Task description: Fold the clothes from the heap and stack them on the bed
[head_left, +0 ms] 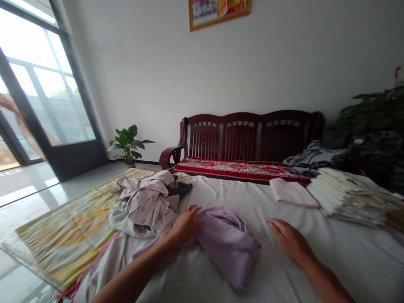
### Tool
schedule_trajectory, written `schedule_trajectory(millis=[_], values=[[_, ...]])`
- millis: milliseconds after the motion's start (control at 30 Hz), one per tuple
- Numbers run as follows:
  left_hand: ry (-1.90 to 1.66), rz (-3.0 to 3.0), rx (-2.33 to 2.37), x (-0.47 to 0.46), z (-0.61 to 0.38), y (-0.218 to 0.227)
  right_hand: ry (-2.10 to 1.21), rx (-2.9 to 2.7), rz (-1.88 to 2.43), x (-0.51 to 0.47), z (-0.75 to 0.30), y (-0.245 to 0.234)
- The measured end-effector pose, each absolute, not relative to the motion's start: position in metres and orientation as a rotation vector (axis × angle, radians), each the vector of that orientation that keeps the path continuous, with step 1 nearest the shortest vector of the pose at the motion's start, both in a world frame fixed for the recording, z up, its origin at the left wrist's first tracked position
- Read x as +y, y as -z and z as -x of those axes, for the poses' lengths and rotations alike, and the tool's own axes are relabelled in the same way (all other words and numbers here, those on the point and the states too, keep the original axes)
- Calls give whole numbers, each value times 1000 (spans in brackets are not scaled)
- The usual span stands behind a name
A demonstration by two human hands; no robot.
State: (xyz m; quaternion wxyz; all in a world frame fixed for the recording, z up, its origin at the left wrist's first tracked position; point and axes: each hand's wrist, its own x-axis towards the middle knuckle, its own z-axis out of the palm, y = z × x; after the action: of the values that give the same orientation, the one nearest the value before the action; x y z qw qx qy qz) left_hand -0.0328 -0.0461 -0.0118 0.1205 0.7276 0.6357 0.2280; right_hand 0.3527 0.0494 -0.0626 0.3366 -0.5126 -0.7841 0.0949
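A lilac garment (227,244) lies bunched and partly folded on the white sheet in front of me. My left hand (186,223) rests at its left edge, fingers stretched out and touching the cloth. A strip of the same lilac cloth shows beneath my left forearm. To the right of the garment, my right hand (287,240) hovers over or lies on the sheet, fingers extended, holding nothing. Beyond my left hand is a loose heap of pale, patterned clothes (148,202), with a dark piece (181,188) at its back.
A tall stack of folded cloths (350,195) stands at the right, beside a single folded pinkish cloth (293,192). A yellow patterned cloth (72,223) covers the left side. Behind are a wooden bench (240,139), a patterned cushion (315,158) and a potted plant (128,143).
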Motion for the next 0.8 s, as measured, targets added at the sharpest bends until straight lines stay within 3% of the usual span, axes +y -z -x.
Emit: schedule_trajectory(millis=[367,633,800], values=[[-462,-2147,1922,-37,6,19,-460,-2019,1234,19,-326,44],[-1013,-2091,1553,-53,-18,20,-918,-2102,1263,6,-284,19],[-1110,-2210,1371,-57,-37,10,-1201,-1957,1203,7,-277,24]])
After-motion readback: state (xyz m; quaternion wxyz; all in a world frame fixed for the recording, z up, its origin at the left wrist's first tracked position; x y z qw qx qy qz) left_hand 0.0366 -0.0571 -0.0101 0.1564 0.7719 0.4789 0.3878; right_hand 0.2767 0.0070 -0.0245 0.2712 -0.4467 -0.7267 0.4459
